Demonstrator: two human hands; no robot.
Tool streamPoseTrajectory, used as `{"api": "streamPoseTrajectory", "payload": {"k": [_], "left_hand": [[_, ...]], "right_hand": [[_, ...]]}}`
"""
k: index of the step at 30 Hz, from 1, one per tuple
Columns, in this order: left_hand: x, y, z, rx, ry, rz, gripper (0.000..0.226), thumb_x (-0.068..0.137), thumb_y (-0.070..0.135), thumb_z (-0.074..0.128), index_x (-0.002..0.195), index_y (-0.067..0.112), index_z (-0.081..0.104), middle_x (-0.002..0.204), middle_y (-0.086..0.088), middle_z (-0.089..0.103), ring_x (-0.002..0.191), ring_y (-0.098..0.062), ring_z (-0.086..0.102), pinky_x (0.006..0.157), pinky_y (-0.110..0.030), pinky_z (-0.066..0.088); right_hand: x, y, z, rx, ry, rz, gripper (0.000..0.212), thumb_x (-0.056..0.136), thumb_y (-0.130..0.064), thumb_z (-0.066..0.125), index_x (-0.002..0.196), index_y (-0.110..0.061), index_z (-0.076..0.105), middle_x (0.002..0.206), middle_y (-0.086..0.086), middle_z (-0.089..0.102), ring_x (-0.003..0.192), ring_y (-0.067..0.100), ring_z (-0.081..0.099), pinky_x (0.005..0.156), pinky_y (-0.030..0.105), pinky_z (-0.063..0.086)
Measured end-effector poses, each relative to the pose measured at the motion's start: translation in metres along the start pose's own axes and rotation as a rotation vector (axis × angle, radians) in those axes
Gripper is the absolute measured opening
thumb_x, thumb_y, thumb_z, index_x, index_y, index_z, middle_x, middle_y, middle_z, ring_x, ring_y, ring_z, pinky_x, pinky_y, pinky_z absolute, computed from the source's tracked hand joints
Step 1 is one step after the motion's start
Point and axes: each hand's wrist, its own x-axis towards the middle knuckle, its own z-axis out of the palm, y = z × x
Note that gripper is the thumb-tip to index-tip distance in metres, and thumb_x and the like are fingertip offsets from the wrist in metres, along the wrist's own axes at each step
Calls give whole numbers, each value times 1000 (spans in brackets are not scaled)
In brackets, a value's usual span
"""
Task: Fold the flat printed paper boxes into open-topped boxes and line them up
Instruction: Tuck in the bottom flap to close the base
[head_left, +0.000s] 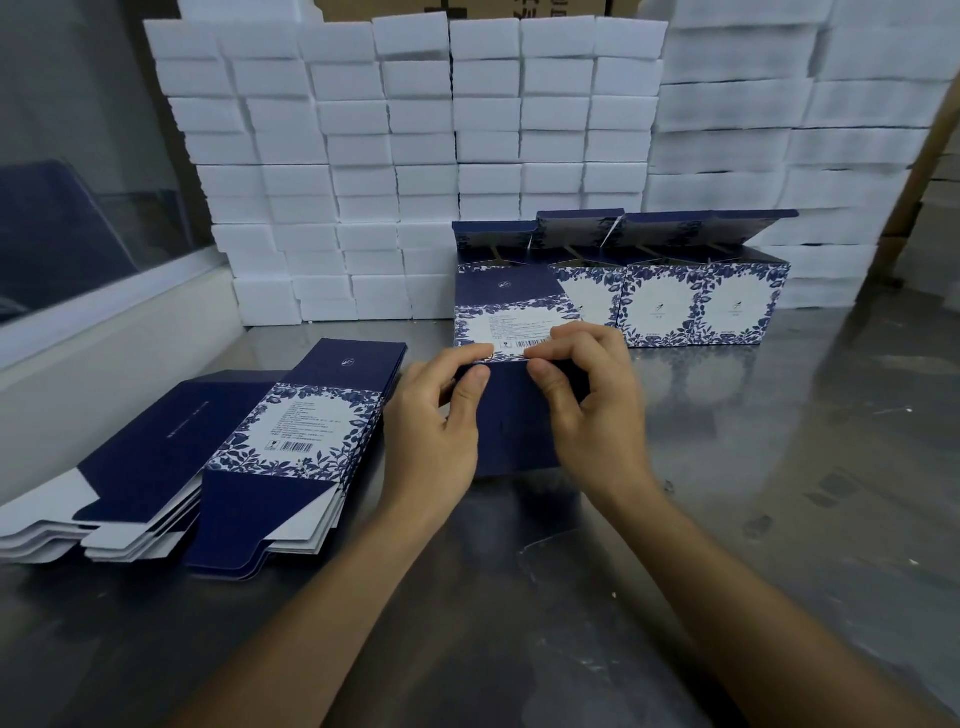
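Beyond both hands: wall of white foam blocks. Ahead-right of hands: row of folded boxes, tops open. Left of left hand: stack of flat printed boxes on steel table. Between hands: box in work. Left hand, right hand close together, pinching its bottom flaps. Press creases square, tuck flap fully before release.

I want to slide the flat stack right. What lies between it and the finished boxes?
Head view: the left hand and the box both hands hold.
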Motion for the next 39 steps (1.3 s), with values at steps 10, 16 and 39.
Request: {"api": "streamPoseTrajectory", "payload": {"k": [10,16,39], "left_hand": [[2,0,-3,-23,58,-47,18,100,17,55,109,28,68,109,4,67,94,3,59,73,-5,43],[2,0,-3,-20,46,-52,18,100,19,55,111,26,68,111,3,67,94,2,60,72,-4,43],[5,-17,-9,-112,-27,-143,76,81,5,75,148,27,45,127,17,65,113,1,61,91,-27,56]], "right_hand": [[1,5,-2,130,63,15,15,95,-20,59,91,-33,62,109,-6,65,108,12,62,92,49,52],[3,5,-5,155,76,41,20,93,-16,64,87,-35,64,105,-3,67,104,17,65,91,51,53],[0,1,-8,370,-175,305,87,86,8,71,155,-25,30,137,-15,58,118,0,61,98,31,55]]}}
